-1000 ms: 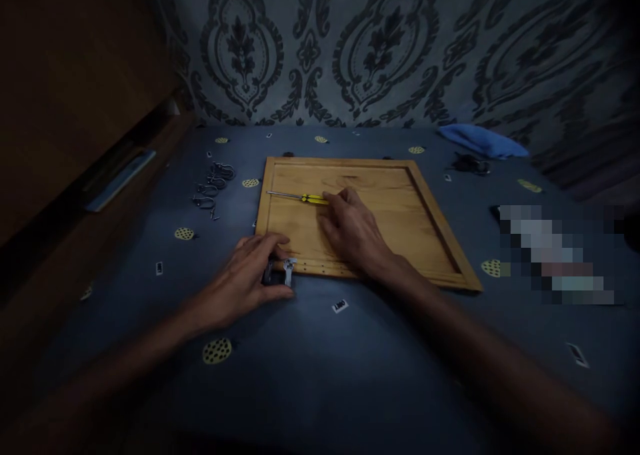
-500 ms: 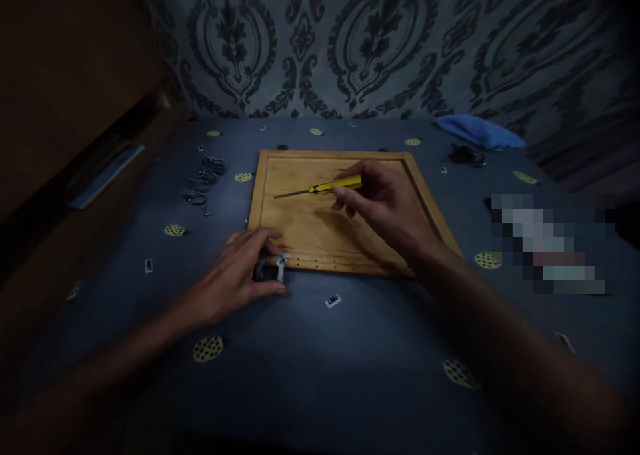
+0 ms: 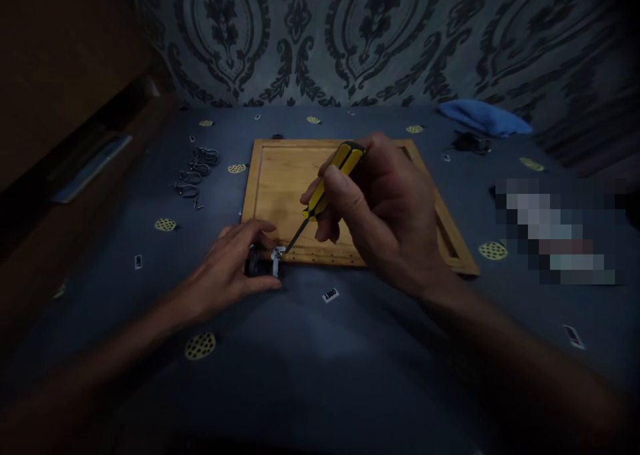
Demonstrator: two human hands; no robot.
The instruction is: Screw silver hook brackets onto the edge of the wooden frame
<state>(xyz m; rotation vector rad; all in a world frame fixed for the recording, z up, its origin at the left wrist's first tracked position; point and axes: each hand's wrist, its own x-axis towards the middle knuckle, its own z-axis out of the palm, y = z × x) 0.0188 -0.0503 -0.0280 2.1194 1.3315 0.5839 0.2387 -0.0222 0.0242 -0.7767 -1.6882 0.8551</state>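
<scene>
My right hand [image 3: 390, 208] is closed round the yellow-and-black handle of a screwdriver [image 3: 345, 165], its shaft slanting down to the left. The tip is at a small silver bracket with a black part [image 3: 277, 258]; contact is hard to tell in the dim light. Between the thumb and fingers of my left hand [image 3: 233, 265] is that bracket, at the near left corner of a wooden panel [image 3: 285, 188]. A row of small dark holes runs along the panel's near edge, partly behind my right hand.
Several dark wire loops [image 3: 193, 175] lie left of the panel on the blue patterned cloth [image 3: 310, 362]. A blue cloth [image 3: 485, 117] and a small black object [image 3: 471, 142] are at the back right. A wooden cabinet [image 3: 65, 62] stands at the left, a patterned wall [image 3: 295, 42] behind.
My right hand has moved down and nearer, tilting the screwdriver from almost level to steep, with its tip brought to the bracket. My left hand keeps its hold; the view has shifted slightly.
</scene>
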